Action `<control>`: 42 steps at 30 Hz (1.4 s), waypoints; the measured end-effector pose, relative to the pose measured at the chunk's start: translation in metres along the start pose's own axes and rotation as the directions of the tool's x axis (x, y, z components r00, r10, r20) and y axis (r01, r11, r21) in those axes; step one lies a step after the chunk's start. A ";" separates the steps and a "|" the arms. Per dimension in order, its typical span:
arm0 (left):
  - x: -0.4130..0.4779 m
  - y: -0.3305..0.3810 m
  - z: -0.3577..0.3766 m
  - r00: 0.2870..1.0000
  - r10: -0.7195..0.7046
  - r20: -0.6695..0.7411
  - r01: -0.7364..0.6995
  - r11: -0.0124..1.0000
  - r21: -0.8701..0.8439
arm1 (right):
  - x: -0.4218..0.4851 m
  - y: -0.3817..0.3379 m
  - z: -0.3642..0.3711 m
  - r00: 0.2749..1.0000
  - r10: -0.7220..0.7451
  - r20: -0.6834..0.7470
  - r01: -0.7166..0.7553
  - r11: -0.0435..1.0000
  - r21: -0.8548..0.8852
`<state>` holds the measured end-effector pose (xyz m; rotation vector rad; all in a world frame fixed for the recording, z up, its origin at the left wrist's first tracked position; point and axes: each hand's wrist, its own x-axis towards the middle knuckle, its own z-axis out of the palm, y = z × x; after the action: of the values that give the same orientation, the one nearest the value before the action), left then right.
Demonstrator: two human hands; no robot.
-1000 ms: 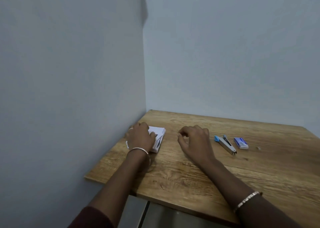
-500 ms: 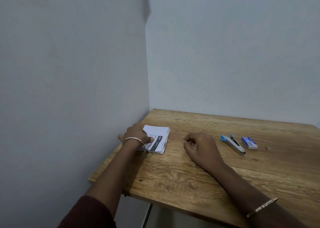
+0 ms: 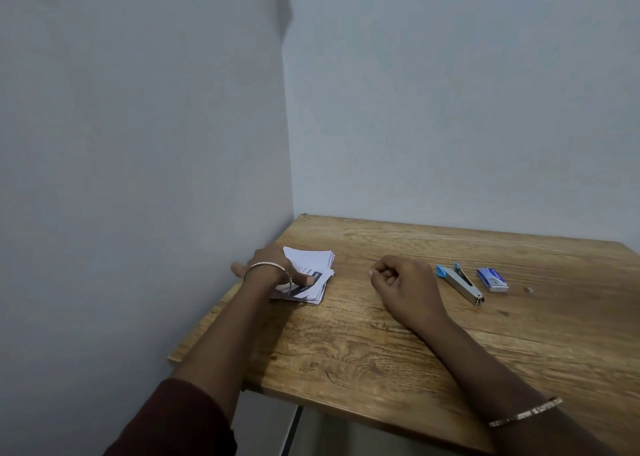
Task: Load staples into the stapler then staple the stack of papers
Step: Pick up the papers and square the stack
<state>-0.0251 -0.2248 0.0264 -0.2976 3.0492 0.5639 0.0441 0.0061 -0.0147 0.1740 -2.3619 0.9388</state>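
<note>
A small stack of white papers (image 3: 311,265) with a dark printed band lies at the table's left side. My left hand (image 3: 273,265) rests on its left part, thumb pressing the top sheet. My right hand (image 3: 401,279) lies on the wood in a loose fist, holding nothing, between the papers and the stapler. The metal stapler (image 3: 462,282) with a blue end lies flat to the right of that hand, apart from it. A small blue staple box (image 3: 492,279) sits just right of the stapler.
The wooden table (image 3: 415,358) stands in a corner, with grey walls on the left and behind. A tiny speck (image 3: 529,289) lies right of the staple box. The table's near edge runs below my forearms.
My left hand slid toward the left edge of the papers, uncovering more of the top sheet. My right hand stayed in a fist on the table. The camera shifted slightly.
</note>
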 end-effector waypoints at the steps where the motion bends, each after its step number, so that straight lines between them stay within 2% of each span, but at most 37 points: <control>1: -0.001 0.003 0.000 1.000 -0.003 0.014 0.003 1.000 0.018 | 0.000 0.000 0.000 1.000 0.001 -0.003 -0.001 1.000 0.001; 10: -0.001 0.007 -0.001 0.996 0.027 0.089 -0.020 0.997 -0.080 | 0.001 0.003 0.001 1.000 0.004 -0.019 -0.004 1.000 0.026; 15: -0.008 0.010 0.005 0.996 0.003 -0.093 -0.019 0.985 -0.171 | 0.000 0.004 -0.001 0.999 0.037 -0.016 -0.035 0.997 0.063; 18: -0.017 0.021 0.000 0.987 0.058 -0.148 -0.093 0.966 -0.240 | 0.000 0.004 -0.002 0.998 0.048 -0.037 -0.044 0.994 0.104; 20: -0.026 0.036 -0.009 0.981 0.152 -0.121 -0.187 0.909 -0.373 | 0.003 0.003 -0.006 0.993 0.079 -0.085 -0.062 0.982 0.180; 22: -0.035 0.052 -0.016 0.962 0.269 -0.053 -0.252 0.794 -0.553 | 0.009 0.001 -0.013 0.982 0.155 -0.111 -0.115 0.946 0.303; 24: -0.043 0.067 -0.019 0.929 0.371 0.010 -0.262 0.674 -0.691 | 0.016 0.000 -0.022 0.966 0.252 -0.060 -0.201 0.877 0.437; 26: -0.050 0.083 -0.016 0.898 0.439 0.033 -0.248 0.567 -0.786 | 0.023 0.003 -0.035 0.941 0.334 0.044 -0.296 0.755 0.585; 28: -0.057 0.101 -0.010 0.887 0.461 0.033 -0.239 0.519 -0.821 | 0.031 0.011 -0.052 0.918 0.364 0.158 -0.366 0.621 0.693; 29: -0.059 0.109 -0.005 0.889 0.457 0.036 -0.236 0.524 -0.818 | 0.034 0.014 -0.061 0.915 0.356 0.190 -0.379 0.596 0.708; 31: -0.059 0.125 0.007 0.886 0.462 0.048 -0.226 0.520 -0.824 | 0.039 0.023 -0.075 0.926 0.334 0.178 -0.356 0.606 0.711; 35: -0.057 0.158 0.031 0.865 0.501 0.030 -0.195 0.390 -0.900 | 0.041 0.045 -0.097 0.934 0.343 0.101 -0.305 0.617 0.725; 38: -0.053 0.175 0.046 0.861 0.508 -0.029 -0.205 0.294 -0.934 | 0.039 0.059 -0.104 0.926 0.363 0.101 -0.312 0.588 0.747; 42: -0.048 0.182 0.067 0.843 0.523 -0.121 -0.273 0.223 -0.936 | 0.036 0.073 -0.104 0.901 0.408 0.149 -0.359 0.507 0.784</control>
<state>-0.0131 -0.0256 0.0305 0.5907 2.1067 2.2054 0.0406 0.1323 0.0230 -0.0537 -1.7571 2.1764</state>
